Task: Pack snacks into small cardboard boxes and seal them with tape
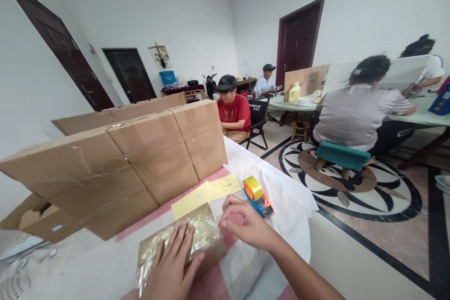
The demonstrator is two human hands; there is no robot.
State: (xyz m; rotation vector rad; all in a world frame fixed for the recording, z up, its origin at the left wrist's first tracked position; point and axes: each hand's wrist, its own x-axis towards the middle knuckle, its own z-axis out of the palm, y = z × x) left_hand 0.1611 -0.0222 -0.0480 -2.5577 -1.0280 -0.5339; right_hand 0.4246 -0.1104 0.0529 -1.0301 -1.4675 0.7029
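Observation:
A small cardboard box [207,230] lies in front of me, its top covered with shiny, wrinkled clear tape or plastic. My left hand [172,265] rests flat on that top, fingers stretched and slightly apart. At the box's right end is my right hand [248,225], thumb and fingertips pinched together close to the edge. Whatever the pinch holds is too small to make out. Just beyond the right hand sits a blue and orange tape dispenser [262,206] with a roll of yellow tape [253,188]. Yellow sheets with small holes [225,186] lie behind the box.
Large taped cartons [158,168] form a wall along the table's far left side. An open carton [52,222] stands at the left. Beyond the white tablecloth's edge [281,173], a person in red [239,112] sits. Other people work at a green-covered table [309,105].

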